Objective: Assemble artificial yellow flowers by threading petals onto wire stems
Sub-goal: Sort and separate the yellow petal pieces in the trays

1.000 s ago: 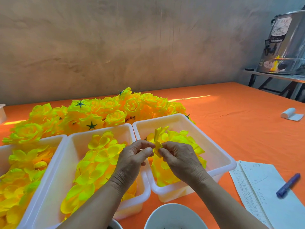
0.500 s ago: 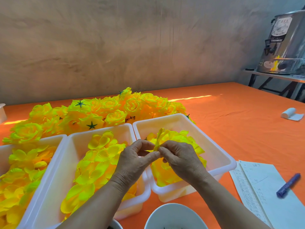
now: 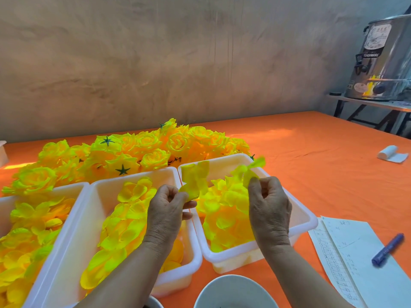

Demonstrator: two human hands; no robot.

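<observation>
**Two pinches held apart over the right tub**

The left hand (image 3: 165, 210) has its grip pressed together, with thumb and forefinger pinching the base of a petal bunch (image 3: 195, 177) that stands upright above the knuckles. The right hand (image 3: 270, 205) pinches a loose petal (image 3: 246, 171) at its lower end. That petal's long axis runs up and away toward the far right.

The two pieces do not touch. The loose petal lies to the right of the bunch at about the same height, with open air between them. Joining them looks like a matter of bringing the hands together sideways. No wire stem can be made out in either pinch, so I cannot tell where the threading point sits.

Both hands hover above the right tub (image 3: 308, 218), which is heaped with yellow petals. The right hand is directly over it. The left is above the wall it shares with the middle tub (image 3: 106, 185). A left tub (image 3: 73, 187) also holds petals.

Finished flowers (image 3: 144, 150) are piled on the orange counter (image 3: 300, 156) just beyond the tubs. At the near edge sits a white bowl (image 3: 233, 290). To the right lie a sheet of paper (image 3: 355, 274) and a blue marker (image 3: 388, 248), with a white roll (image 3: 389, 153) farther off. Nothing stands between the hands.
</observation>
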